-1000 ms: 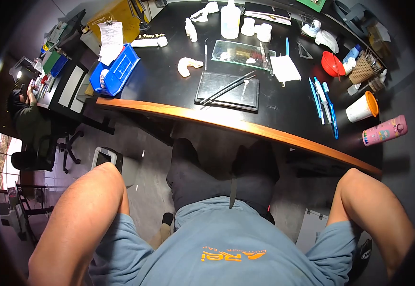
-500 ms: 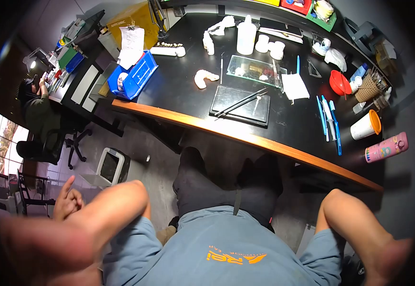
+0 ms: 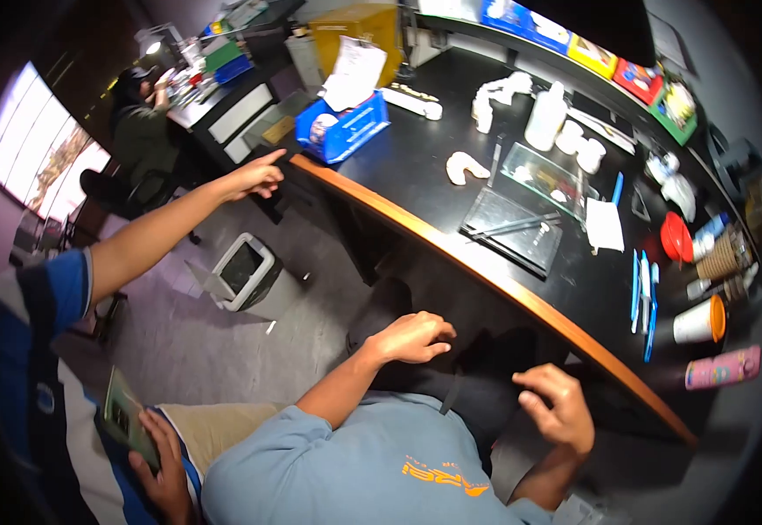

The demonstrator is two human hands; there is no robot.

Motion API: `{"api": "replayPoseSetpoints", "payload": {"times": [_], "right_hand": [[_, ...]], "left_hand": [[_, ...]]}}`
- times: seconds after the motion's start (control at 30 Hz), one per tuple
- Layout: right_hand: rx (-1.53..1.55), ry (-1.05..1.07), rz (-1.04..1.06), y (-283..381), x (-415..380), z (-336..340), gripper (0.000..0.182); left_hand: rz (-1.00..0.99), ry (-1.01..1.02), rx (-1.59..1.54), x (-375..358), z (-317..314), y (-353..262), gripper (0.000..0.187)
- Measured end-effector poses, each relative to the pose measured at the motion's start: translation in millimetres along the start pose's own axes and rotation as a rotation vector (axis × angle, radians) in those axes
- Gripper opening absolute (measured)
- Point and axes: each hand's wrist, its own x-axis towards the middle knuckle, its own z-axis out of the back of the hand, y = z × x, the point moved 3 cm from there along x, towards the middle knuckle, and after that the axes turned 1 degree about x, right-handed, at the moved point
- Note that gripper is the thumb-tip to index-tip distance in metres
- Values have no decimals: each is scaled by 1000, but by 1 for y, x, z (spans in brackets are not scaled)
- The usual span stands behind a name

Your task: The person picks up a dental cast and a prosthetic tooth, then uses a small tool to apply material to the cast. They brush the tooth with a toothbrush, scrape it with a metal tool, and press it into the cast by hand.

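Note:
My left hand [image 3: 414, 337] hovers over my lap, palm down, fingers loosely bent and apart, holding nothing. To its right, my right hand [image 3: 560, 407] is raised over my thigh, thumb and fingers apart, also holding nothing. Neither touches the black desk [image 3: 433, 192]. Nearest on the desk lies a black slab [image 3: 521, 241] with thin dark sticks [image 3: 515, 226] across it. Behind it are a glass plate [image 3: 538, 179] and a white horseshoe-shaped dental cast [image 3: 467, 166]. Several blue and white brush-like tools [image 3: 645, 302] lie on the right.
At left, another person's hand [image 3: 254, 178] points toward the desk; their other hand [image 3: 166, 468] holds a phone [image 3: 124, 424]. A blue bin [image 3: 350, 131], white bottle [image 3: 545, 118], red bowl [image 3: 676, 238], orange-rimmed cup [image 3: 698, 322] and pink bottle [image 3: 724, 368] stand about. A trash can [image 3: 258, 284] is on the floor.
My hands have come from the lower sides in over my lap. The person at left has come into view, one arm stretched toward the desk. My view has turned left.

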Motion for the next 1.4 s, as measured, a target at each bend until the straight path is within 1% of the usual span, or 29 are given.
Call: {"api": "replayPoseSetpoints", "payload": {"times": [0.03, 0.07, 0.1, 0.13, 0.2, 0.27, 0.37, 0.4, 0.43, 0.47, 0.5, 0.53, 0.63, 0.73, 0.8, 0.83, 0.87, 0.93, 1.0, 1.07, 1.1, 1.13, 1.2, 1.23, 1.27, 1.3, 1.33, 1.37, 1.4], "right_hand": [[20, 35, -54, -12, -8, -6, 27], [43, 67, -115, -21, -17, -13, 28], [92, 63, -206, -24, -23, -15, 29], [121, 23, -230, -30, -28, -16, 29], [177, -89, -249, -39, -40, -14, 27], [176, -161, -240, -46, -45, -8, 26], [143, -274, -256, -32, -36, 2, 25], [148, -321, -269, -28, -33, 4, 24], [149, -355, -269, -23, -32, 5, 24], [155, -371, -257, -19, -31, 6, 23], [151, -380, -236, -15, -30, 7, 21], [166, -386, -218, -14, -30, 6, 20], [200, -419, -172, -17, -33, 8, 19], [161, -463, -161, -22, -35, 14, 16], [132, -489, -143, -21, -38, 19, 14], [118, -499, -140, -20, -40, 20, 14], [128, -514, -131, -21, -43, 22, 14], [146, -532, -113, -24, -47, 24, 13], [150, -540, -111, -24, -48, 28, 12], [142, -540, -103, -23, -45, 32, 12], [128, -534, -90, -22, -44, 35, 13], [113, -535, -83, -19, -42, 39, 13], [95, -498, -55, -12, -35, 44, 14], [87, -489, -62, -9, -31, 45, 15], [65, -487, -52, -9, -28, 44, 15], [71, -496, -60, -8, -25, 44, 14], [75, -508, -75, -6, -25, 43, 14], [75, -516, -98, -6, -25, 42, 12], [72, -509, -125, -3, -25, 42, 11]], "left_hand": [[127, -5, -58, -4, 8, 13, 21], [115, -222, -66, -8, 17, 29, 18], [158, -430, -110, -9, 32, 40, 15], [194, -633, -153, -10, 52, 50, 12], [184, -954, -97, -13, 89, 63, 13], [221, -1092, -84, -16, 120, 70, 13], [-7, -1250, 113, -8, 159, 79, 9], [12, -1283, 221, -5, 173, 77, 17], [-24, -1327, 266, 0, 188, 85, 32], [29, -1315, 416, 3, 205, 87, 51], [37, -1315, 416, 9, 220, 90, 72], [-26, -1302, 522, 17, 238, 97, 102], [209, -1237, 540, 38, 281, 118, 139], [177, -1185, 387, 53, 310, 164, 128], [197, -1235, 333, 57, 317, 175, 105], [151, -1238, 272, 59, 315, 170, 94], [84, -1255, 310, 62, 317, 178, 86], [33, -1257, 259, 66, 316, 170, 82], [81, -1248, 339, 68, 307, 133, 81], [31, -1256, 308, 71, 300, 107, 81], [-7, -1266, 227, 73, 297, 102, 82], [-30, -1298, 251, 73, 293, 95, 79], [-188, -1290, 63, 79, 291, 94, 74], [-206, -1280, -68, 80, 288, 74, 69], [-157, -1336, 53, 77, 291, 71, 68], [-156, -1389, 144, 76, 298, 85, 73], [-81, -1437, 287, 74, 306, 97, 79], [81, -1428, 396, 70, 312, 94, 85], [85, -1429, 216, 69, 315, 84, 89]]}}
